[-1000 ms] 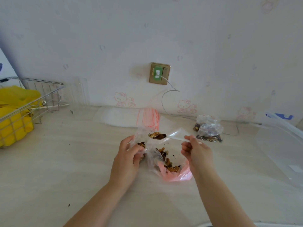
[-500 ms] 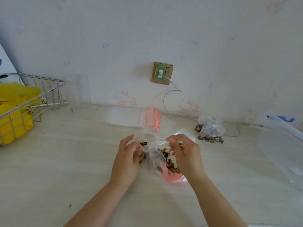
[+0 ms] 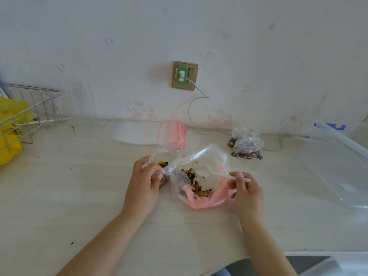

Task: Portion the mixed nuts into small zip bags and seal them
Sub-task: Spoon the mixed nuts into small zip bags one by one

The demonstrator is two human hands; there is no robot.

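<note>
Spoon (image 3: 217, 173) of white plastic lies nearly level, its long axis running left to right: bowl pointing left over the large clear bag (image 3: 201, 176), handle pinched by the right hand (image 3: 246, 191). That bag lies open on the bench (image 3: 79, 196), pink at its bottom, with mixed nuts (image 3: 197, 186) heaped inside. Just left of it, the left hand (image 3: 144, 182) grips a small zip bag (image 3: 164, 162) with a few nuts in it. Two filled bags (image 3: 247, 146) sit well apart near the wall, beside a stack of empty zip bags (image 3: 147, 132).
</note>
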